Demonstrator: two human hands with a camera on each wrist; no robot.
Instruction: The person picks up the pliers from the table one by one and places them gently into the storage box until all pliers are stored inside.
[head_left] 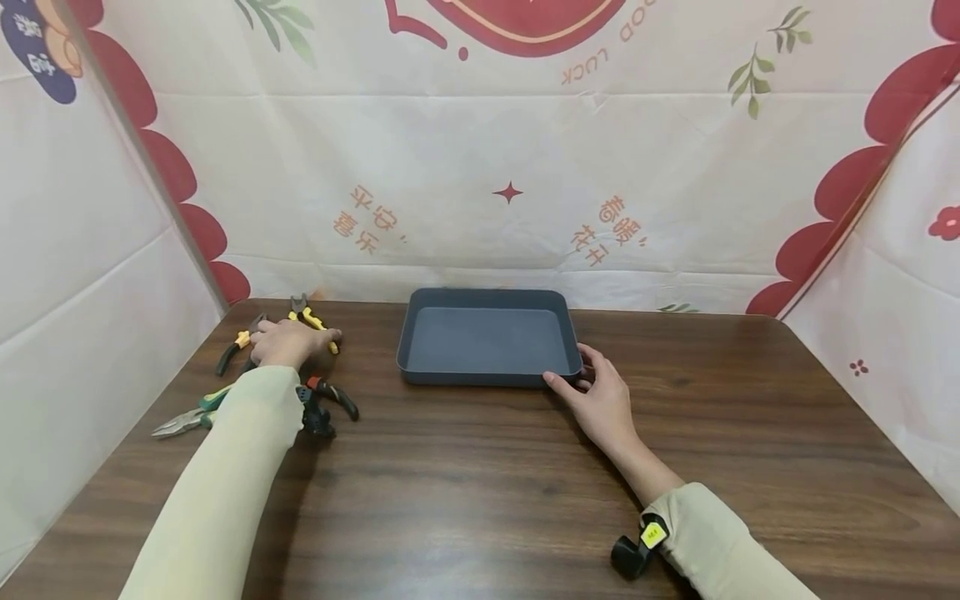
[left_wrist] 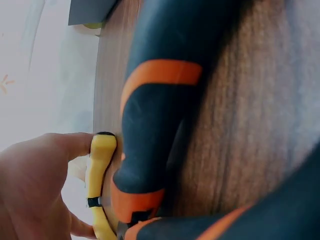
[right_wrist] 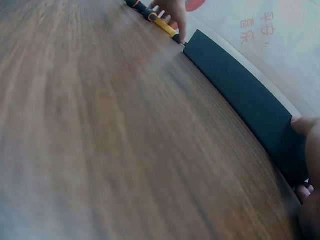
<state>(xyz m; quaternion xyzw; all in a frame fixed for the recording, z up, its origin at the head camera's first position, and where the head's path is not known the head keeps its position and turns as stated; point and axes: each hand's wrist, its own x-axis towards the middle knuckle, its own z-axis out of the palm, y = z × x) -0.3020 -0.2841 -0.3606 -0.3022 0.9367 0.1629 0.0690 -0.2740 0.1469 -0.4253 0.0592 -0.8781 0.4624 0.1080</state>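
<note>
On the far left of the table, my left hand (head_left: 288, 342) reaches over yellow-handled pliers (head_left: 318, 322). In the left wrist view its thumb touches one end of the yellow handle (left_wrist: 101, 155) and a finger meets it lower down; part of the grip is hidden. My right hand (head_left: 600, 400) holds the near right corner of a dark grey rectangular tray (head_left: 480, 379), thumb at the front wall and fingers round the side. In the right wrist view, the tray's wall (right_wrist: 240, 95) stands on the table beside my thumb.
More pliers lie around my left forearm: yellow-and-black ones (head_left: 234, 350), green-handled long-nose ones (head_left: 183, 423) and black-and-red ones (head_left: 337, 396). A printed white cloth (head_left: 465, 150) hangs behind the wooden table (head_left: 450, 483) and along both sides.
</note>
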